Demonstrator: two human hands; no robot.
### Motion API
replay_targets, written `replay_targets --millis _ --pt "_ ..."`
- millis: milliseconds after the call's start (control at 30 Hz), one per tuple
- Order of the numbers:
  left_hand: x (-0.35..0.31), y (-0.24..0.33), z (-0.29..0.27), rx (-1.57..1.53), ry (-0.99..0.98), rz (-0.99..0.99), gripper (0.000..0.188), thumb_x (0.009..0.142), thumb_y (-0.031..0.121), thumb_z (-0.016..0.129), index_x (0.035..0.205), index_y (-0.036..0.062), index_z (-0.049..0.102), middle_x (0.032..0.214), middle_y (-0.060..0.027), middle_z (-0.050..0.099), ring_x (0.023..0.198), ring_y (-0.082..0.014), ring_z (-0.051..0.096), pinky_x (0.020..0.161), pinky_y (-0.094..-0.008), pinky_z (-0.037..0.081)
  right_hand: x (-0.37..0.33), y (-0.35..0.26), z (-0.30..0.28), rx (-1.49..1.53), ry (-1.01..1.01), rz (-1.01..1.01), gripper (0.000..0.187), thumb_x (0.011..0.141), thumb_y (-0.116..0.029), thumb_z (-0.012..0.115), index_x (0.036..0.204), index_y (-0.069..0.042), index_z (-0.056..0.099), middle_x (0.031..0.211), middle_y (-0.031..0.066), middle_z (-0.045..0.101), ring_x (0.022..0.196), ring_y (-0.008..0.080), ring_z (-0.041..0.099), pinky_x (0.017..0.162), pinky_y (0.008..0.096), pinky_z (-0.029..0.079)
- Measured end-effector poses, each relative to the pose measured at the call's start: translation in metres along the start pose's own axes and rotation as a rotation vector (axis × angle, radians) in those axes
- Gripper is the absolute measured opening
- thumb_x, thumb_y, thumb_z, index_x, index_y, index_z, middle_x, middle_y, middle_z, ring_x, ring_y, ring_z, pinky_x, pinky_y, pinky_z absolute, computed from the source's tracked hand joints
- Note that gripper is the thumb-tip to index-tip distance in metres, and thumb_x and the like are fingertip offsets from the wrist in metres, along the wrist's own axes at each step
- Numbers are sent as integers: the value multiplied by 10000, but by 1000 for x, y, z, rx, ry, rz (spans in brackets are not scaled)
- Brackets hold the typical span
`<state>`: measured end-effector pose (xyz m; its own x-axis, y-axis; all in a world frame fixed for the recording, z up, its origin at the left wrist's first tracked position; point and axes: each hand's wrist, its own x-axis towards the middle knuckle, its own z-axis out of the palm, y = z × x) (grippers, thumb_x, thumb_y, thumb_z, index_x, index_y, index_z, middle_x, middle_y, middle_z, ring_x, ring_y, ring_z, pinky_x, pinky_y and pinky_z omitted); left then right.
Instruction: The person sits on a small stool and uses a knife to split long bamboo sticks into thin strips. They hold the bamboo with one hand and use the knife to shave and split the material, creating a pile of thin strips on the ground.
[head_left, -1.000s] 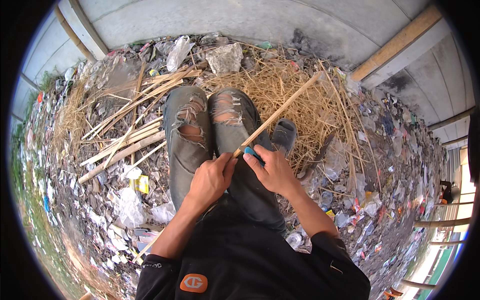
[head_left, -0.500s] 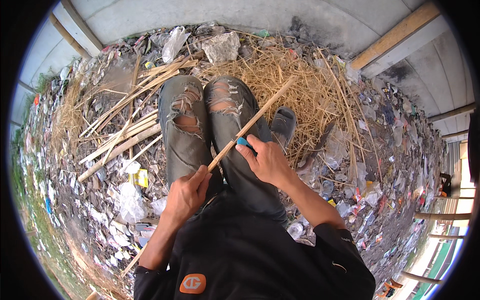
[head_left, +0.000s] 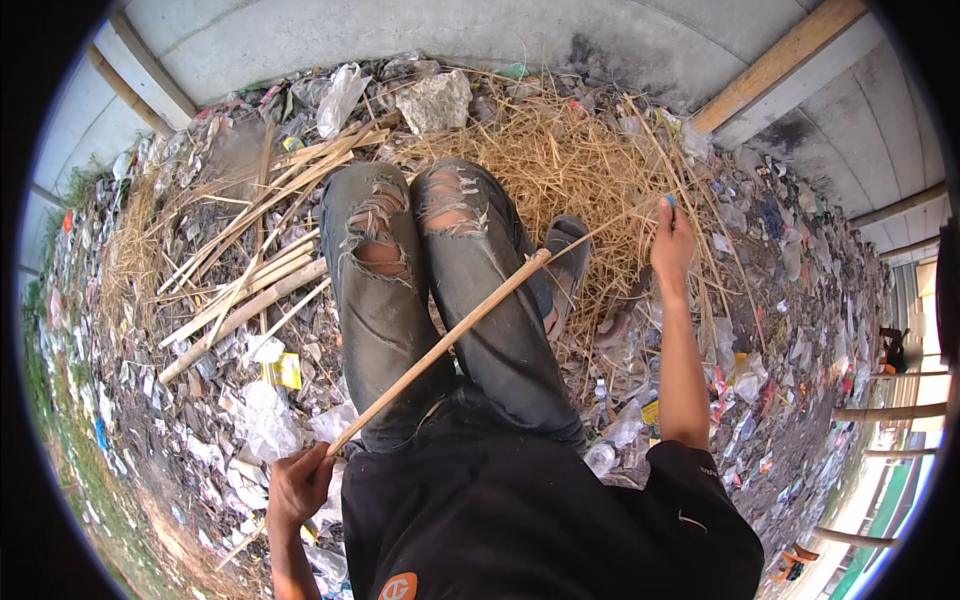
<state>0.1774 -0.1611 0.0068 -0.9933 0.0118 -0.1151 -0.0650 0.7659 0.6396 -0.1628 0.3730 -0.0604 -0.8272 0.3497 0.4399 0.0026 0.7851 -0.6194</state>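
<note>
My left hand point(head_left: 298, 483) is closed round the lower end of a bamboo stick point(head_left: 440, 345), which slants up to the right across my thighs. My right hand point(head_left: 673, 240) is stretched far out to the right, its fingers closed on a small blue object point(head_left: 669, 201). Only a bit of blue shows at the fingertips, so its kind is hidden. A thin pale sliver point(head_left: 600, 225) runs from the stick's far end toward my right hand; whether it is still joined to the stick I cannot tell.
Split bamboo sticks point(head_left: 255, 275) lie to the left of my knees. A heap of shavings point(head_left: 565, 150) spreads ahead and right, near a sandal point(head_left: 567, 262). A stone point(head_left: 435, 102) sits by the concrete wall point(head_left: 450, 35). Plastic litter point(head_left: 262, 415) covers the ground.
My right hand has swept outward to the right, away from the stick, with the blue object. My left hand has drawn down and left, pulling the stick's far end lower.
</note>
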Motion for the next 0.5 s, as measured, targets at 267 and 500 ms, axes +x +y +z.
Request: replay_targets --millis 267,500 --pt "86 56 47 43 42 134 200 964 157 695 1100 11 711 790 -209 707 701 -401 706 594 -460 540 15 -3 -28 360 -98 235 516 1091 -501 478 950 -33 641 628 -7 464 548 110 447 524 299 345" --pt "122 70 56 62 66 241 206 959 158 699 1107 15 701 794 -202 703 688 -403 695 595 -470 538 9 27 -56 117 -232 319 578 1096 -518 416 1109 -7 687 743 114 599 625 227 591 589 369 462"
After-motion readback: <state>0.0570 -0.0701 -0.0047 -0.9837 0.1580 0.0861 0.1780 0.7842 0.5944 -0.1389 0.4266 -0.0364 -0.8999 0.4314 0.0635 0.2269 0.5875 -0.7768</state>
